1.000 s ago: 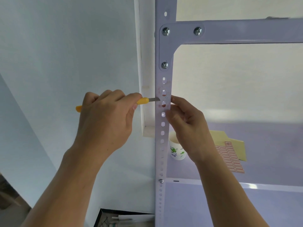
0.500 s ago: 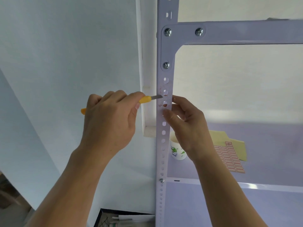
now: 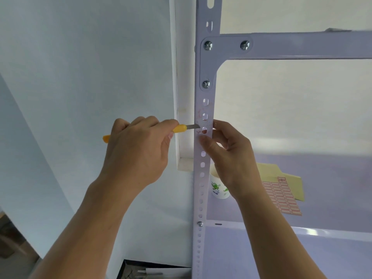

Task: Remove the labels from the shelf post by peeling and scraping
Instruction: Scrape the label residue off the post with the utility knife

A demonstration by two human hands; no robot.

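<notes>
A pale perforated shelf post (image 3: 202, 178) runs up the middle of the head view. Faint red label scraps (image 3: 199, 132) cling to it beside a slot. My left hand (image 3: 138, 150) grips a yellow-handled knife (image 3: 180, 128); its short metal blade touches the post's left edge at the scraps. My right hand (image 3: 229, 156) holds the post from the right, thumb on its front face just below the blade and fingers curled round behind.
A shelf beam (image 3: 291, 46) is bolted across the top. On the lower shelf (image 3: 332, 234) stand a paper cup (image 3: 218, 188) and a sheet of red labels (image 3: 281, 195) over yellow paper. A white wall trim (image 3: 182, 117) runs left of the post. A dark box (image 3: 141, 271) sits below.
The blade has stayed at the same spot on the post with small shifts. My right thumb has slid slightly on the post face. The camera has drifted a little.
</notes>
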